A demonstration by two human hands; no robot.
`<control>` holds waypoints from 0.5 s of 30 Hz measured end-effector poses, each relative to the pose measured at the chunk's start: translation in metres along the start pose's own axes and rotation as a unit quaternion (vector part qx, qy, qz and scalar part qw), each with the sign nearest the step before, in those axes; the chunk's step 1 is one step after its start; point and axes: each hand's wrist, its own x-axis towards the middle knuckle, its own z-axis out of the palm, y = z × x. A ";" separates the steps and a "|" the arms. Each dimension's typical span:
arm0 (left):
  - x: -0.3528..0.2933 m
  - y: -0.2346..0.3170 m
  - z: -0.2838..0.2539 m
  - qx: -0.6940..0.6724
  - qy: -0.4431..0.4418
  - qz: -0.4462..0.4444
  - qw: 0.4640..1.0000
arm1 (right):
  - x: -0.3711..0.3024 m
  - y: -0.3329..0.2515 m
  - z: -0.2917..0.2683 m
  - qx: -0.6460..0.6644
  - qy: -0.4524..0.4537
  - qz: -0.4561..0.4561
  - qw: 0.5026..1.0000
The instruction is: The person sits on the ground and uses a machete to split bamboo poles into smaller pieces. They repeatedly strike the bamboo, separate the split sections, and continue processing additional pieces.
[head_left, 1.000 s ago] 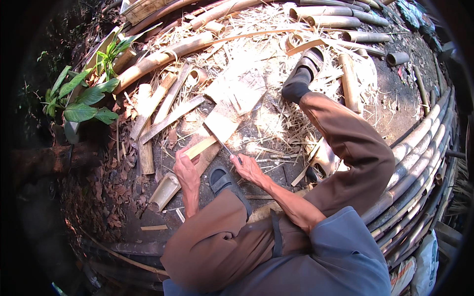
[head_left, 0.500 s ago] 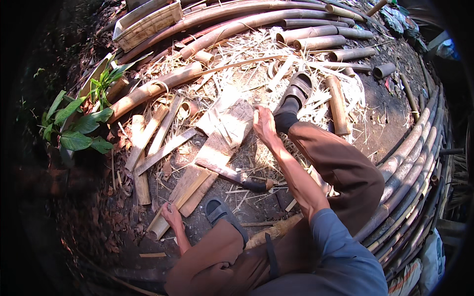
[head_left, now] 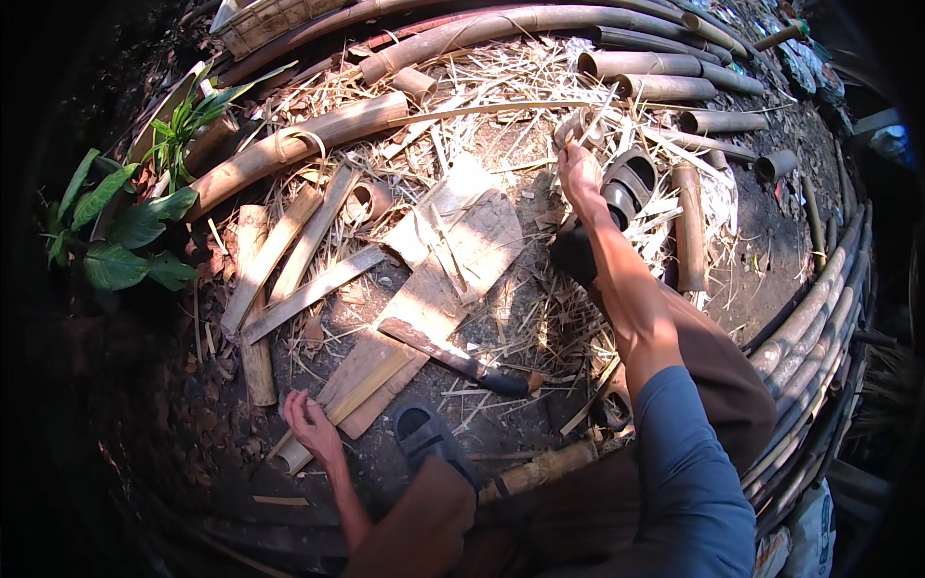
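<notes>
My right hand (head_left: 581, 180) reaches out beside my sandalled right foot, its fingers bent around the near edge of a short bamboo piece (head_left: 579, 125) among the shavings. My left hand (head_left: 313, 431) is low on the left, fingers loosely spread, beside a split bamboo piece (head_left: 369, 387) and holding nothing. That piece rests on a flat wooden board (head_left: 496, 231). Across the board lies a large knife (head_left: 424, 342), its dark handle pointing right toward my legs. Thin slivers lie on the board's upper part.
Bamboo slats (head_left: 313, 294) lie left of the board, near a leafy plant (head_left: 135, 222). A thick bamboo length (head_left: 299, 149) and cut tubes (head_left: 665, 89) border the pale shavings. Long poles (head_left: 819, 308) curve along the right. A crate (head_left: 275, 24) stands at the far left.
My right hand has moved from beside the board, forward and right, to the short bamboo piece. My left hand has lifted slightly off the split bamboo, fingers spreading. The view has shifted a little.
</notes>
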 end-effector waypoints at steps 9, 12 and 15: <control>0.085 0.173 0.059 -0.452 -0.212 -0.078 0.863 | -0.151 -0.210 -0.143 0.461 -0.290 0.056 0.837; 0.087 0.207 0.038 -0.584 -0.254 -0.147 0.756 | -0.196 -0.253 -0.178 0.490 -0.443 0.076 0.746; 0.065 0.190 0.037 -0.601 -0.145 -0.184 0.765 | -0.218 -0.277 -0.178 0.328 -0.375 0.023 0.867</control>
